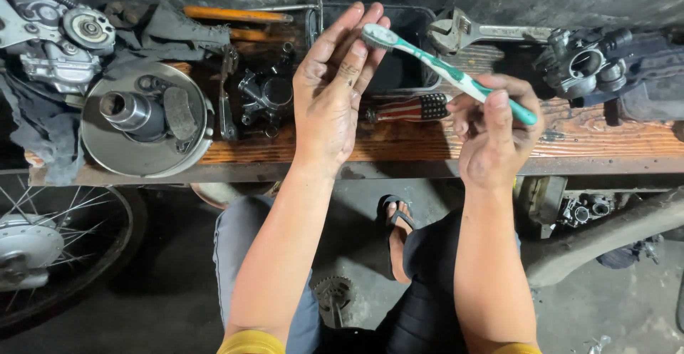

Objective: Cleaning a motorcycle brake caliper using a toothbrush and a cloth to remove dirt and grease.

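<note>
My right hand (491, 136) grips the handle of a green and white toothbrush (445, 70), with the brush head tilted up to the left. The bristle end rests against the fingertips of my left hand (331, 94). That hand is raised flat above the wooden bench (598, 140), fingers straight and together, holding nothing. Both hands look grimy. Just behind them on the bench lie a screwdriver with a striped handle (413, 108) and a dark rectangular tray (406, 69).
The bench carries a round metal clutch plate (146, 119), an engine part (60, 37), a small caliper-like part (263, 94), an adjustable wrench (474, 33) and a carburettor (588, 62). A spoked wheel (50, 243) stands at lower left. A sprocket (335, 297) lies on the floor by my sandalled foot (399, 233).
</note>
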